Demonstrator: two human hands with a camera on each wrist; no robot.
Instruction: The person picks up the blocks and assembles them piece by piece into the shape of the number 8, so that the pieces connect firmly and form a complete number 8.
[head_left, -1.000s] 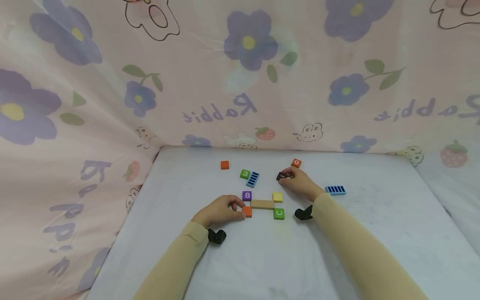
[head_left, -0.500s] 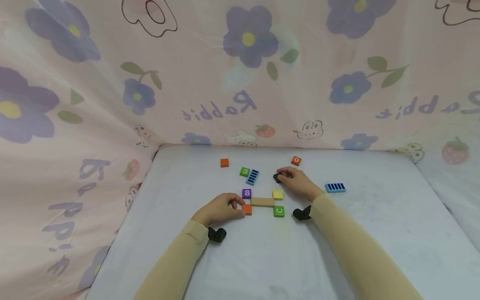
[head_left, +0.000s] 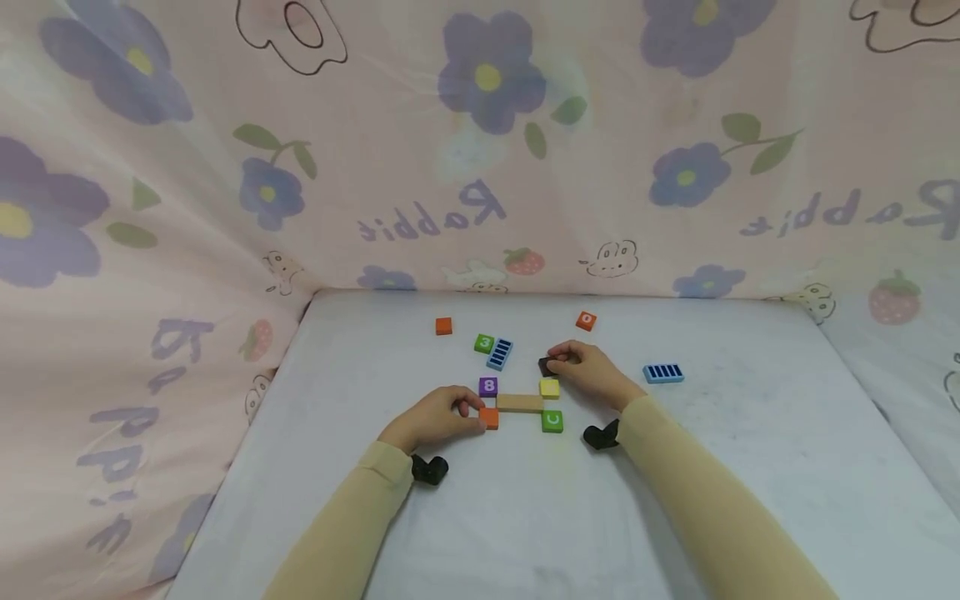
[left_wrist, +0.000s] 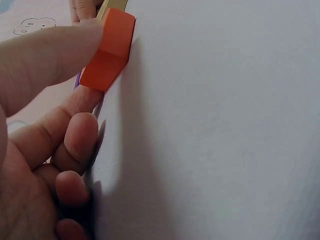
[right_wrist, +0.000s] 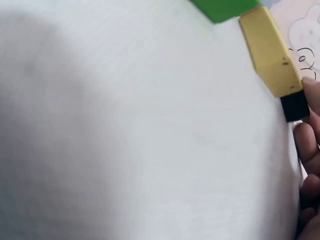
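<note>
My left hand pinches an orange block between thumb and index finger; the left wrist view shows that orange block close up. The block sits at the near left corner of a plain wooden plank. Around the plank's other corners lie a purple block marked 8, a yellow block and a green block with a white C-like mark. A small black block is held by the fingertips of my right hand, just behind the yellow block. In the right wrist view, this black block appears right against the yellow one.
Farther back lie an orange block, a green block marked 3 beside a blue striped block, and an orange block marked 0. Another blue striped block is to the right. A patterned curtain borders the white table.
My right hand has brought the black block left and nearer, from beside the orange 0 block to just behind the yellow block. The left hand keeps its hold on the orange block.
</note>
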